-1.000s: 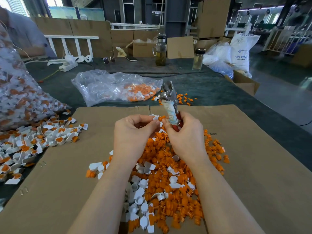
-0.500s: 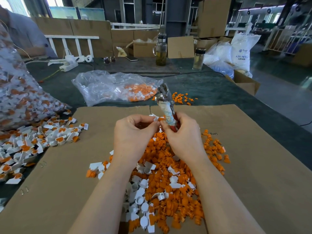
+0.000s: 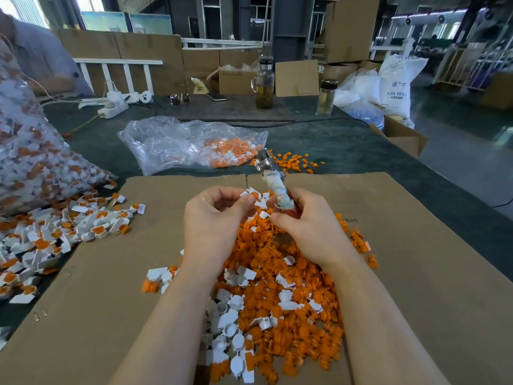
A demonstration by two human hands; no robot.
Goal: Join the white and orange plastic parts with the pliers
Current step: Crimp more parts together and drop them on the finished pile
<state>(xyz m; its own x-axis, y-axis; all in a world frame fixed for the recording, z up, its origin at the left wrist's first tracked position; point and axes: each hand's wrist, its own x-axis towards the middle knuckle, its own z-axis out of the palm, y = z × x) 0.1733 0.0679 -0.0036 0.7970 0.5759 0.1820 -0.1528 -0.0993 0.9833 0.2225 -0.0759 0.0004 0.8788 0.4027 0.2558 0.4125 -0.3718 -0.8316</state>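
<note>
- Head view: your left hand (image 3: 213,218) pinched a white part (image 3: 251,193) at its fingertips, with a bit of orange showing against it; whether the orange piece was already seated I cannot tell.
- Your right hand (image 3: 311,226) was curled round the wrapped handle of the pliers (image 3: 273,180), whose metal head pointed up and away from you, above both hands. The nose sat apart from the pinched piece, so no squeeze was on yet, as I judge it.
- To do this step well, you needed the orange piece square in the white one before the pliers closed; a tilted piece would likely have jammed or popped out.
- You would have done best to bring the pliers' head down to the part, not the part up, and to keep your left fingertips out of the bite.
- The loose pile of orange and white parts (image 3: 277,287) lay just under and behind your wrists, on the cardboard sheet (image 3: 416,273).
- The joined pieces (image 3: 69,232) lay well to the left of your left hand, a fair spot to drop the finished one.
- A clear bag of parts (image 3: 180,145) lay beyond your hands.
</note>
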